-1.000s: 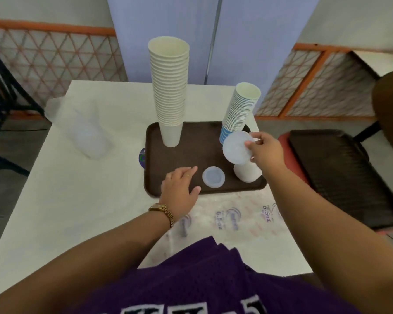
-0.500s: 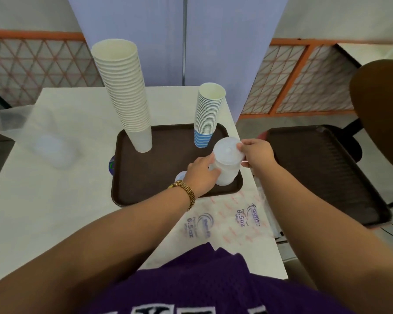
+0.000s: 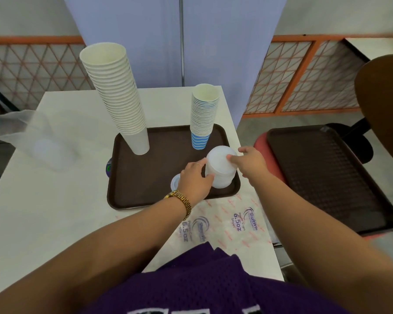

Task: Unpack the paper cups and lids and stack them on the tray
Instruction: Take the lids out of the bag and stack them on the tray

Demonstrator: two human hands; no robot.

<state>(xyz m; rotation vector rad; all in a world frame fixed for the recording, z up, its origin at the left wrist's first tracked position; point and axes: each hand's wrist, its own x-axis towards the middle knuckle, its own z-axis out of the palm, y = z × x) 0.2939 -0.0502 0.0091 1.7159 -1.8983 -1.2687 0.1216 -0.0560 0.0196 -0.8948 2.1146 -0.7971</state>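
Observation:
A brown tray (image 3: 150, 177) lies on the white table. On it stand a tall stack of white paper cups (image 3: 118, 96) at the back left and a shorter stack of blue-striped cups (image 3: 203, 116) at the back right. A stack of white lids (image 3: 220, 169) sits at the tray's front right corner. My left hand (image 3: 194, 180) holds the stack's left side. My right hand (image 3: 251, 164) rests its fingers on the top lid. A single lid (image 3: 174, 181) lies flat beside the stack, partly hidden by my left hand.
An empty clear plastic bag (image 3: 32, 137) lies on the table at left. Printed cup packaging (image 3: 225, 225) lies at the table's front edge. A second brown tray (image 3: 327, 175) rests on a red stool to the right, beside a brown chair back (image 3: 386, 105).
My right hand brought a lid from the air down onto the lid stack. My left hand moved from the loose lid to the side of the stack. The camera swung right.

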